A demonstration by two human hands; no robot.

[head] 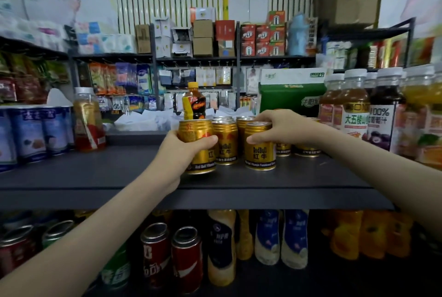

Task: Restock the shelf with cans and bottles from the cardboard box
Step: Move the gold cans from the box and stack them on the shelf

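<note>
From my feed, both bare arms reach in over the dark grey shelf (pixel 95 172), and each hand has a gold Red Bull can. My left hand (pixel 184 150) is wrapped round the body of the left-hand Red Bull can (pixel 197 138) from the side, with the thumb curled across its front and the fingers hidden behind it. That can stands upright at the front left of the group. Its base is down at the shelf board, though I cannot tell whether it is fully set down. My right hand (pixel 282 126) comes over the top of the right-hand Red Bull can (pixel 259 153), with the thumb pressed on its near side and the fingers curled over the rim, clamped on it. This can stands upright on the shelf, just beside the first. Between and behind the two sits a cluster of more Red Bull cans (pixel 224 143), packed close together, and a yellow-capped dark drink bottle (pixel 193 102) rises behind them. To the left on the same shelf stand a white-capped amber bottle (pixel 88 124) and a row of blue cans (pixel 28 134). To the right are white-capped juice bottles (pixel 354 110), and a green and white carton (pixel 291 95) sits further back. On the shelf below I see red cola cans (pixel 155 253), a green can (pixel 114 270) and pale bottles with blue labels (pixel 267 237).
</note>
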